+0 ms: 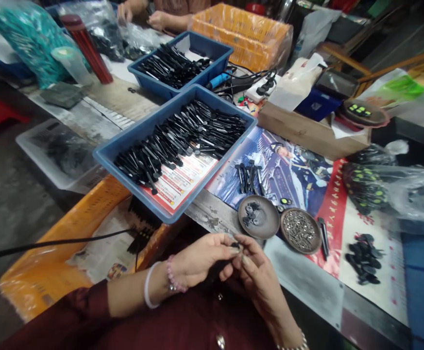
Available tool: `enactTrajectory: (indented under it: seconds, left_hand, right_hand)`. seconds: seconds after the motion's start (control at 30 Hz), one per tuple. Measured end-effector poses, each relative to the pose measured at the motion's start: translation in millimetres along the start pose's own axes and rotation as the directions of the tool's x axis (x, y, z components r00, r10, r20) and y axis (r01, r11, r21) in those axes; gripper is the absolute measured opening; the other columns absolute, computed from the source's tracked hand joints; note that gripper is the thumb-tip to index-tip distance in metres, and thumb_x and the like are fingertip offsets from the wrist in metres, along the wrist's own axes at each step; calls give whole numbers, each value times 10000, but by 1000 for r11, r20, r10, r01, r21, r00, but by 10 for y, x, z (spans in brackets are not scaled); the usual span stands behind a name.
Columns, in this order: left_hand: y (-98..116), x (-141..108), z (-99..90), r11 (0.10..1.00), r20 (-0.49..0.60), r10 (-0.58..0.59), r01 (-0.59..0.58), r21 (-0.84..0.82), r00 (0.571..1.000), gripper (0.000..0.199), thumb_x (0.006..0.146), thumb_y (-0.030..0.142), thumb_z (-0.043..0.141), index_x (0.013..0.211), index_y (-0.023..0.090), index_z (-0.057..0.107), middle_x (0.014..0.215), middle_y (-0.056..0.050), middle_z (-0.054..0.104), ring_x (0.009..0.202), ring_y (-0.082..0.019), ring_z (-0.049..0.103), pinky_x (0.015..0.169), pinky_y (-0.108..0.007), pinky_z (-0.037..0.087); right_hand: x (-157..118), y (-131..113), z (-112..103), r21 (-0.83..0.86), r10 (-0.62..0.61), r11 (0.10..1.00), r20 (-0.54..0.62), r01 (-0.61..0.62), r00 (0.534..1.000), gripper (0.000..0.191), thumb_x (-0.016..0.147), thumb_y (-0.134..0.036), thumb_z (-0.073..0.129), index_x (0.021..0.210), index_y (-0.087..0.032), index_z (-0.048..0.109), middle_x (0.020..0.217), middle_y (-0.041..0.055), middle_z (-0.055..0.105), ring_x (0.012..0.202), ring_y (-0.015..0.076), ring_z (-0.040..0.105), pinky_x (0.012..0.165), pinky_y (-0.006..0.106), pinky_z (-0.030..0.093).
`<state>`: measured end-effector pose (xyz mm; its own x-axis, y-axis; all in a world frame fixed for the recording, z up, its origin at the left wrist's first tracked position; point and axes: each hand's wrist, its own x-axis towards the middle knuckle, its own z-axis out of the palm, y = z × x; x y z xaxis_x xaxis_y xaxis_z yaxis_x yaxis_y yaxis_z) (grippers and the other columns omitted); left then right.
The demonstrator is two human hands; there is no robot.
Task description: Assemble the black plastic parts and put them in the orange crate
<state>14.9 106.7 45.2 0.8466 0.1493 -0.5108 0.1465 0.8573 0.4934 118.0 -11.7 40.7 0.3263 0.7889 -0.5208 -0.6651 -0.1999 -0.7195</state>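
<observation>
Close to my body, my left hand (206, 258) is closed on a small black part (235, 245). My right hand (259, 272) meets it there, thumb and fingers pinched at the same part. Fingers cover most of the piece, so its full shape is hidden. Just beyond the hands sits a brown dish (246, 232) with a few small dark pieces. To its right, another dish (315, 243) is filled with small metal pins (301, 230). Several slim black parts (250, 176) lie behind the dishes, and a pair of them (323, 238) lies to the right.
A blue tray (168, 216) of slim black parts stands ahead, with a second blue tray (226, 52) behind it. Black oval pieces (365, 258) are heaped at right. An orange crate (25, 287) and cable (51, 247) are at left. Another person's hands (157, 20) work across the table.
</observation>
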Motion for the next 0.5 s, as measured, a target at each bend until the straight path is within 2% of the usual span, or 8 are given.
enactTrajectory:
  seconds: [0.1, 0.17, 0.23, 0.3, 0.37, 0.43, 0.5]
  left_hand:
    - [14, 28, 90, 989, -138, 102, -116, -97, 985, 291, 738, 290, 762, 827, 147, 525, 696, -3, 644, 544, -80, 594, 519, -175, 467]
    - [32, 41, 151, 974, -202, 146, -177, -144, 968, 320, 719, 280, 782, 839, 155, 513, 720, -6, 655, 596, -95, 618, 579, -195, 497]
    - [44, 56, 199, 962, -239, 175, -217, -164, 955, 333, 715, 273, 789, 853, 160, 508, 733, -5, 661, 616, -100, 626, 604, -206, 508]
    - [44, 73, 229, 955, -252, 193, -241, -172, 948, 331, 720, 267, 785, 866, 162, 507, 748, -8, 667, 630, -105, 633, 607, -209, 510]
    - [35, 90, 246, 952, -256, 197, -247, -181, 946, 319, 730, 257, 773, 878, 163, 507, 764, -13, 675, 647, -110, 641, 607, -208, 511]
    - [24, 103, 256, 948, -257, 198, -252, -195, 946, 304, 740, 245, 761, 883, 165, 505, 779, -17, 681, 660, -112, 643, 605, -206, 513]
    - [17, 114, 265, 946, -262, 192, -249, -207, 946, 301, 741, 242, 761, 885, 166, 508, 787, -17, 682, 653, -109, 637, 594, -207, 515]
  right_hand:
    - [-5, 66, -4, -97, -93, 991, 3, 93, 996, 583, 731, -431, 811, 1207, -262, 520, 946, 13, 635, 827, 170, 648, 748, 296, 536]
    - [-29, 129, 2, -176, -113, 978, 18, 114, 993, 590, 746, -373, 809, 1243, -260, 510, 1128, 58, 636, 1039, 203, 625, 906, 333, 510]
    - [-57, 176, 20, -207, -122, 970, 29, 125, 992, 621, 767, -338, 791, 1300, -270, 480, 1278, 81, 585, 1159, 225, 580, 975, 360, 482]
    - [-76, 183, 40, -184, -104, 977, 17, 105, 994, 636, 778, -327, 777, 1329, -286, 461, 1322, 78, 562, 1149, 228, 586, 907, 340, 519]
    - [-81, 157, 56, -132, -50, 990, 0, 50, 999, 644, 772, -324, 779, 1329, -290, 455, 1283, 74, 588, 1054, 217, 621, 752, 284, 547]
    - [-72, 124, 67, -78, -2, 997, -4, 2, 1000, 681, 755, -315, 793, 1336, -288, 438, 1221, 72, 618, 924, 190, 640, 624, 235, 523]
    - [-56, 112, 79, -34, 14, 999, -13, -15, 1000, 707, 730, -311, 812, 1331, -280, 442, 1170, 68, 627, 826, 168, 624, 559, 216, 493]
